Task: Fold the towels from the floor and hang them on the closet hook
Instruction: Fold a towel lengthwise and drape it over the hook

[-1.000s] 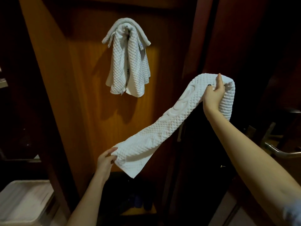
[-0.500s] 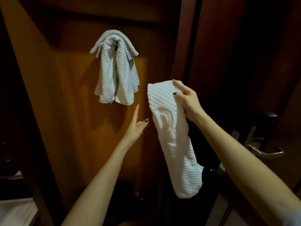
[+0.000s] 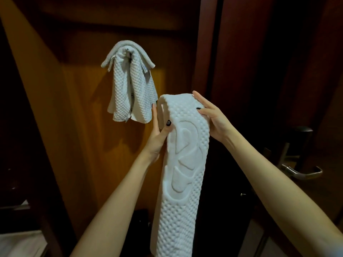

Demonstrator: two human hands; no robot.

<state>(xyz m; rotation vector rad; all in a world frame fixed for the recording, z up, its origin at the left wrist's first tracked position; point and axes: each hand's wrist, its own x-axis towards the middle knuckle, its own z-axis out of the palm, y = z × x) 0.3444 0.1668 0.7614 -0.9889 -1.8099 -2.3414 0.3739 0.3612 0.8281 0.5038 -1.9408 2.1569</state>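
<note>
The long towel [image 3: 183,191] is white, covered with small raised bumps in rows. Down its middle runs a smooth pressed figure of curved shapes. Up and left of the long towel, the hanging towel [image 3: 130,89] is also white, a little greyish, with the same bumps. Behind the long towel the closet panel [image 3: 89,145] is orange-brown wood. To its right the door [image 3: 241,52] is dark red-brown and the door handle [image 3: 300,173] is silver. The nails on the left hand [image 3: 157,138] and right hand [image 3: 215,119] are black.
</note>
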